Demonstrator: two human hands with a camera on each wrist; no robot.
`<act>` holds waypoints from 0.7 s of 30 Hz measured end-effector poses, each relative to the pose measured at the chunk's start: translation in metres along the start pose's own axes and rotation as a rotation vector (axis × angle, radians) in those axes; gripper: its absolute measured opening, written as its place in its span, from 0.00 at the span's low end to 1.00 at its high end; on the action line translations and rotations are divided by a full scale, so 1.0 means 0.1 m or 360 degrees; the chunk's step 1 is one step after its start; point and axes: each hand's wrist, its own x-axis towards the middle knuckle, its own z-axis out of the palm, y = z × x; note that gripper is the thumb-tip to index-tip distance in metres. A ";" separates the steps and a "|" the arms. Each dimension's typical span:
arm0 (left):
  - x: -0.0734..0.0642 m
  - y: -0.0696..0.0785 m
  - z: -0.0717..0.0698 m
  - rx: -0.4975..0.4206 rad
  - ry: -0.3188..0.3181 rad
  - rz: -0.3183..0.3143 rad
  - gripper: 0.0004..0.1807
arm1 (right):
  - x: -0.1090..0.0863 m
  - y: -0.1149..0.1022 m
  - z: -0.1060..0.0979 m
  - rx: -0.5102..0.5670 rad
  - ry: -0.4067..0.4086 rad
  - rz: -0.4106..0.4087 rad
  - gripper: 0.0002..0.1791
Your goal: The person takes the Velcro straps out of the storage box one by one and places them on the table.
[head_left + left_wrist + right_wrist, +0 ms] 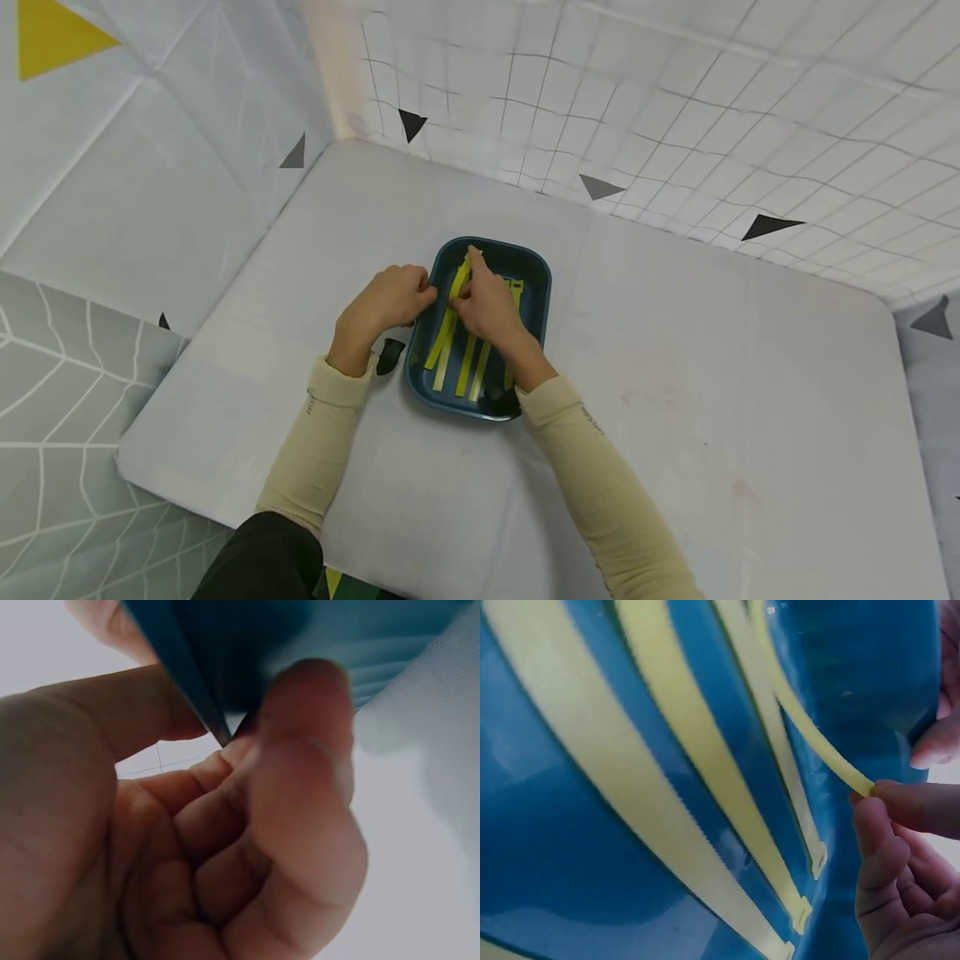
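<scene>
A dark blue tray (551, 292) stands on the table with yellow fine-toothed straps in it, each with a slotted head at one end. My left hand (386, 296) is at the tray's left side; its thumb and fingers hold the rim (176, 671), as the left wrist view shows. Over the tray's far left part, my right hand (491, 308) pinches one yellow strap (821, 746) between thumb and fingertip. That strap bends up away from the floor of the tray. Several other straps (690, 750) lie side by side, roughly lengthwise, partly hidden under the right hand in the head view.
The tray rests on a white-covered table (675, 400). A white wall with grid lines (637, 108) rises behind the table, and a pale sheet (150, 192) hangs at the left. A small black device (390, 357) sits at the left wrist.
</scene>
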 end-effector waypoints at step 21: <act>-0.01 0.02 0.00 0.0036 0.0005 0.0038 0.15 | -0.16 -0.07 -0.19 0.0305 0.0245 -0.0315 0.05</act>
